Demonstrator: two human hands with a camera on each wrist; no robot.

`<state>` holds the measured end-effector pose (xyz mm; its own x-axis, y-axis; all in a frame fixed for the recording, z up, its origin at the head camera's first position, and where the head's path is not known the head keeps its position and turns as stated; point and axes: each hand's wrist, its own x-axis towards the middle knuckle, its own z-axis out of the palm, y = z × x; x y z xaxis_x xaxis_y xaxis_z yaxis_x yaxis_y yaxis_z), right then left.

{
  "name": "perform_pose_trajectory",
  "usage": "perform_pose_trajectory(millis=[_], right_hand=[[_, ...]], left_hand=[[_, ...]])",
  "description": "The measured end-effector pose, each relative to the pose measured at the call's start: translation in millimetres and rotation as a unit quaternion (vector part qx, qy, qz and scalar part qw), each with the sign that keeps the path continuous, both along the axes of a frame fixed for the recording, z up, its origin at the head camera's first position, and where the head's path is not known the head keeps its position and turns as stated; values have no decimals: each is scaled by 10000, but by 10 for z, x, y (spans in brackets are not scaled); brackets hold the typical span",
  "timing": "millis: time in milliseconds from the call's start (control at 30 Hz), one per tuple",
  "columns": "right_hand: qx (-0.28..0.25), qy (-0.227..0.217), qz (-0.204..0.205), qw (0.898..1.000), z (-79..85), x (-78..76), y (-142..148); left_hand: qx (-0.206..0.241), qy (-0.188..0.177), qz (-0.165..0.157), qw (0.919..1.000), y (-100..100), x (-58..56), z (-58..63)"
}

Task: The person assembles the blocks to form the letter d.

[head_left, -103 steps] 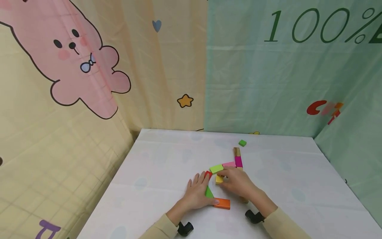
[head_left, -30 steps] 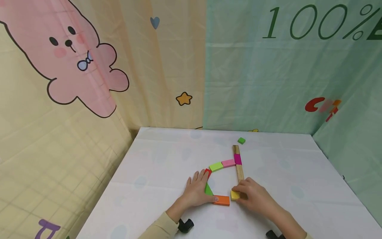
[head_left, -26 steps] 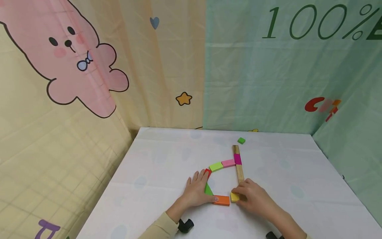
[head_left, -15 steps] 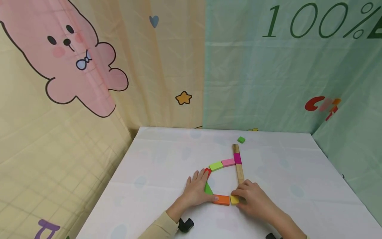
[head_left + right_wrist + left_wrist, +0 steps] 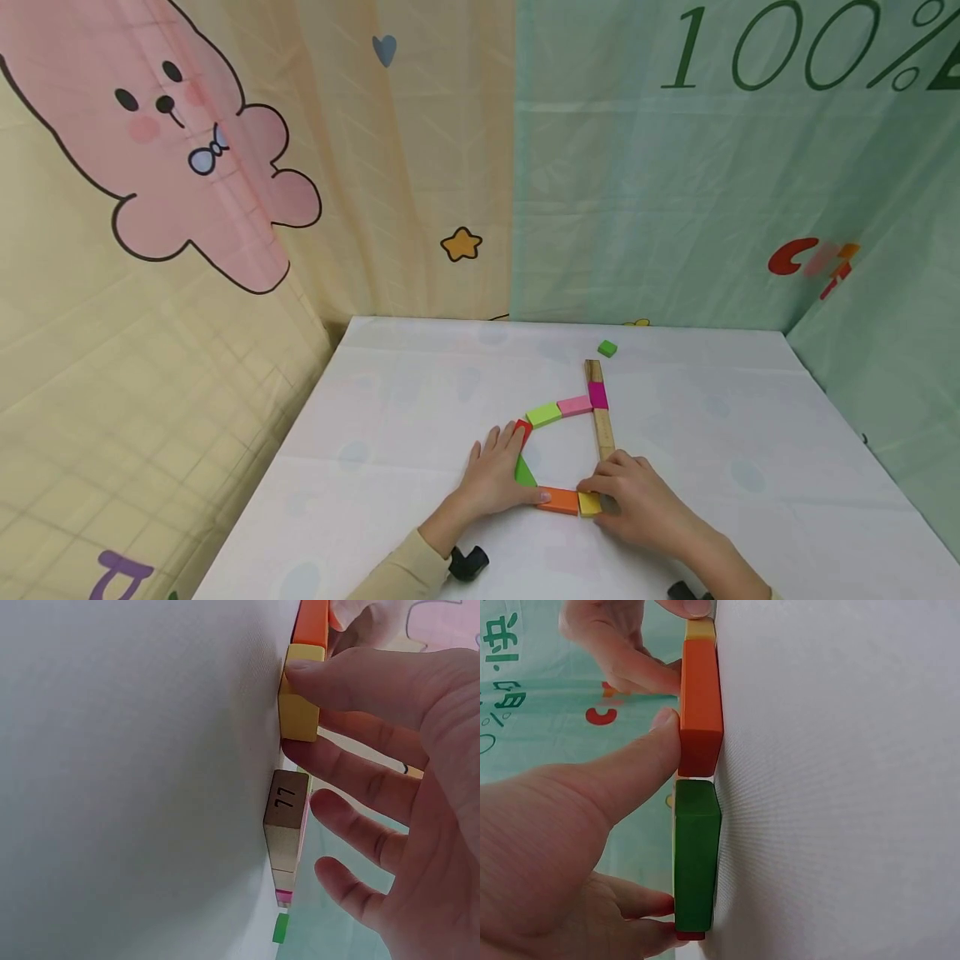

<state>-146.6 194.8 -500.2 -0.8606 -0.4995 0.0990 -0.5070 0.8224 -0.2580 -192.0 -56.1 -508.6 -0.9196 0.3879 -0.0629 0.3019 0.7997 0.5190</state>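
Observation:
My right hand [image 5: 643, 504] pinches a yellow block [image 5: 589, 504] between thumb and fingers, its left end against an orange block [image 5: 561, 500]. Straight fingers of my left hand [image 5: 489, 482] rest along the left side of the layout. Its thumb is on the orange block and its fingertips are at a red block [image 5: 523, 431], with a green block [image 5: 696, 855] between them, partly hidden in the head view. Light green [image 5: 543, 415] and pink [image 5: 574, 406] blocks lead on to a magenta block [image 5: 597, 396]. A wooden block [image 5: 285, 806] stamped 77 lies just beyond the yellow one.
A small green block [image 5: 607, 348] lies apart near the back of the white table [image 5: 405, 400]. Plain wooden pieces form the column around the magenta block. Printed curtains [image 5: 420, 167] hang behind and beside the table.
My right hand has carried the yellow block from inside the ring toward the near right, then slid it up to the orange block's end. My left hand has stayed in place.

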Motion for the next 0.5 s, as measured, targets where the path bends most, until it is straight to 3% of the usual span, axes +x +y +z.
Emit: perform_pose_trajectory(millis=[500], right_hand=[[86,-148,178,9997,10,-53,-4]], left_hand=[[-54,84,5,10000,2,-12,-13]])
